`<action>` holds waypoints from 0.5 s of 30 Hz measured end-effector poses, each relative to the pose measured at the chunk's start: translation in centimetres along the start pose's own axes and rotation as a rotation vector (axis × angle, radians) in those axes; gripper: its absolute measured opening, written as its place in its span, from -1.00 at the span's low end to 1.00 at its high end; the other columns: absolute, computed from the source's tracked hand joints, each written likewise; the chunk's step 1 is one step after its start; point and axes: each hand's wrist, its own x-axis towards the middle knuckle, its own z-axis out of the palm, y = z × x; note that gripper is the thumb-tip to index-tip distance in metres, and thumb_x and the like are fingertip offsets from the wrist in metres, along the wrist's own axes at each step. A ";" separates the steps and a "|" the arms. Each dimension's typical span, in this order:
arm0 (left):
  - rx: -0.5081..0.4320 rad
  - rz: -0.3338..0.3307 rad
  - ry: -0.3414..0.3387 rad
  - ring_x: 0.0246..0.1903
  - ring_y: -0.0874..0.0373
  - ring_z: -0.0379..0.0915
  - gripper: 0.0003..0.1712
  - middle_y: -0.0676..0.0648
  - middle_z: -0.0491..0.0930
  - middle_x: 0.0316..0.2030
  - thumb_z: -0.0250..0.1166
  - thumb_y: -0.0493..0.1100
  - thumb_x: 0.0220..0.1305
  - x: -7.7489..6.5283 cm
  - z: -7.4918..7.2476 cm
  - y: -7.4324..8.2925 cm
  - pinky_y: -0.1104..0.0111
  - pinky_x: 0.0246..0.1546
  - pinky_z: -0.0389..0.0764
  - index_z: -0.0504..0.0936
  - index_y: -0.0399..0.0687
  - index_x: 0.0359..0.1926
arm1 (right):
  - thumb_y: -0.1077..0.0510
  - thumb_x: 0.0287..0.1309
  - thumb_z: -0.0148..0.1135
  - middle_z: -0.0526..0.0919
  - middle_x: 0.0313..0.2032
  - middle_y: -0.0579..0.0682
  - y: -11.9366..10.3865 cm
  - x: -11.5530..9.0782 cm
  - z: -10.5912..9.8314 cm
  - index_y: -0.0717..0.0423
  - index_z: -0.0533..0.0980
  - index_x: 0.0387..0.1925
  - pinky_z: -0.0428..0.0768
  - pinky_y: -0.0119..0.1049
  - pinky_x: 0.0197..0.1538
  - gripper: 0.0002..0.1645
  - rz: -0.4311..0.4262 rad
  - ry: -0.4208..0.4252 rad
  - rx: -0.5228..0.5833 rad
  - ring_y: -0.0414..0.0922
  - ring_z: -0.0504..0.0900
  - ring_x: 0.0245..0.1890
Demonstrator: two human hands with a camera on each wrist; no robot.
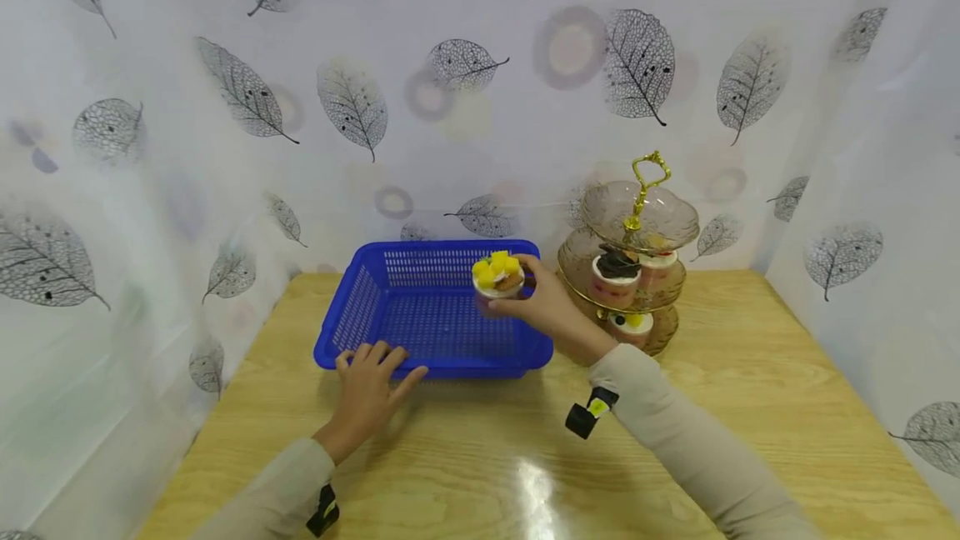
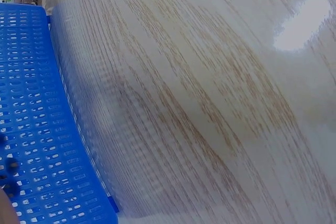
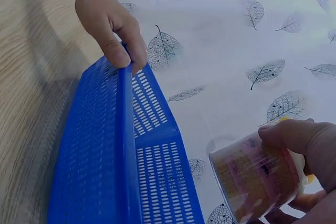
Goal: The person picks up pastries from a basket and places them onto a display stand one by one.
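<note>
My right hand (image 1: 553,307) holds a clear cake cup (image 1: 491,300) topped with yellow fruit cubes, above the right part of a blue plastic basket (image 1: 435,373). Layers of sponge and pink filling show through the cup's wall in the right wrist view, with thumb and fingers around it. At the basket's near left rim, my left hand (image 1: 366,394) grips the edge; the right wrist view has its thumb outside and fingers over the rim. The basket's visible floor is bare. Only a sliver of the left hand enters the left wrist view.
Right of the basket stands a tiered glass stand (image 1: 678,227) with a gold handle. A dark-topped cake cup (image 1: 615,277) and others sit on its lower tiers. The wooden table (image 1: 465,465) meets a leaf-patterned curtain (image 1: 450,132) at the back and sides.
</note>
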 end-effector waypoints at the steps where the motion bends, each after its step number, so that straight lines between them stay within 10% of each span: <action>1: -0.006 0.002 0.000 -0.26 -0.06 0.37 -0.53 -0.06 0.55 -0.33 0.26 0.25 0.18 0.0 -0.1 0.1 -0.18 -0.10 0.12 0.66 -0.05 -0.22 | 0.07 -0.04 0.49 0.30 0.28 0.05 0.2 -0.3 -0.4 0.02 0.14 0.38 0.43 -0.01 0.18 0.01 -0.013 0.001 0.005 0.04 0.37 0.23; 15: -0.015 0.008 0.020 -0.27 -0.06 0.36 -0.58 -0.05 0.53 -0.34 0.29 0.23 0.16 -0.1 0.2 0.0 -0.17 -0.10 0.10 0.64 -0.01 -0.24 | 0.17 -0.03 0.47 0.35 0.27 0.22 3.3 -5.2 -4.0 0.17 0.19 0.35 0.33 0.05 0.26 -0.05 -0.053 0.160 -0.070 0.16 0.36 0.26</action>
